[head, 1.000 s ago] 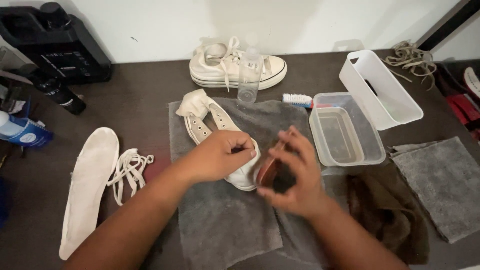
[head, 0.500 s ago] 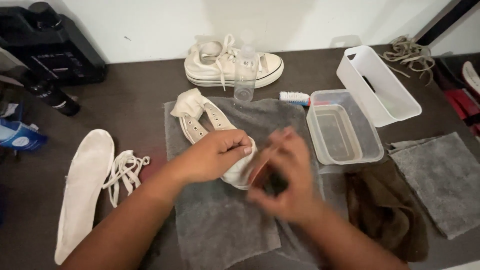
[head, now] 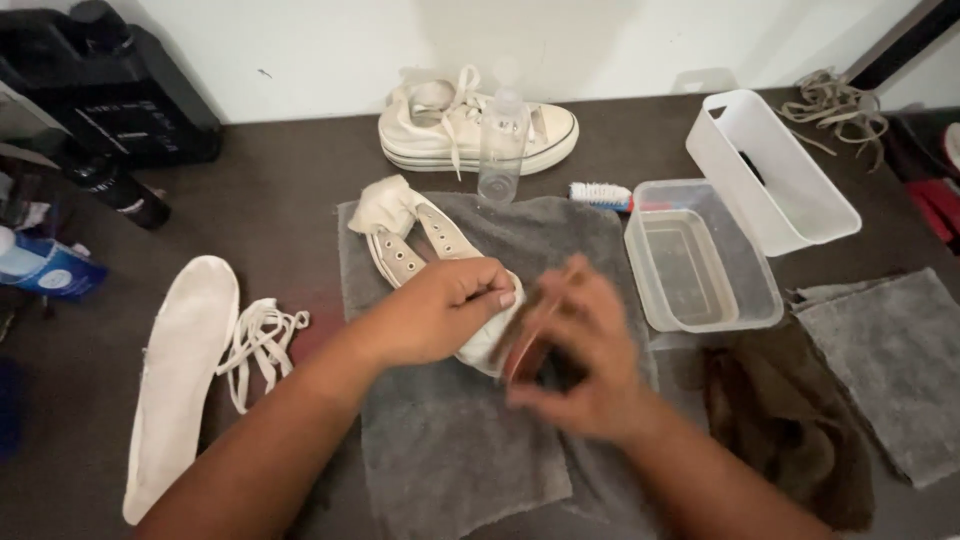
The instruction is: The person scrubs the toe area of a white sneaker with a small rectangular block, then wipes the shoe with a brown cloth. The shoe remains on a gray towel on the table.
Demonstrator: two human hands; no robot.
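A left hand (head: 440,310) presses down over the toe of a laceless white shoe (head: 430,260) lying on a grey towel (head: 470,450) at the middle of the dark table (head: 270,210). The right hand (head: 575,365), blurred, curls shut around a wooden brush (head: 527,335) held against the toe's right side.

The risks, as judged here: a hard stroke could slide the shoe from under the palm, or a swinging elbow could tip the clear tub (head: 700,260) just right of the towel. A clear spray bottle (head: 502,145) stands at the towel's far edge, before a second, laced shoe (head: 475,130).

At far left sit a black jug (head: 110,90) with a pale label, a dark bottle (head: 115,190) and a blue-labelled package (head: 45,265).
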